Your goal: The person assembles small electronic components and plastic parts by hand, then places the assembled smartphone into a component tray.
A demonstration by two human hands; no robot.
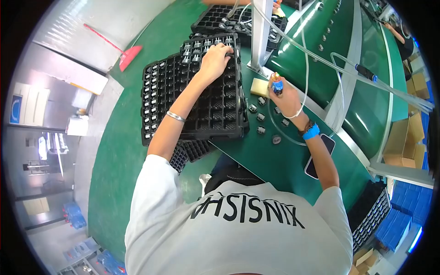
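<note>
My left hand (pixel 214 63) reaches over the upper black compartment tray (pixel 229 96), its fingers curled down at the far right corner, among small silver parts with pins (pixel 196 51). Whatever lies between those fingertips is hidden. In my right hand (pixel 288 100), above the green table, is a small blue cylindrical tool (pixel 277 86) with a brass-coloured tip, pointing away from me. Right beside it lies a yellow sponge (pixel 259 87). Several small silver and black parts (pixel 261 117) are scattered on the tabletop below that hand, near a round grey piece (pixel 276 139).
A second black tray (pixel 149 105) sits under the first, with silver parts along its left side. A phone (pixel 319 158) lies by my right forearm. Beyond the white upright post (pixel 259 36) runs a green conveyor (pixel 316 41). Clear air tubes (pixel 306 59) cross above the table.
</note>
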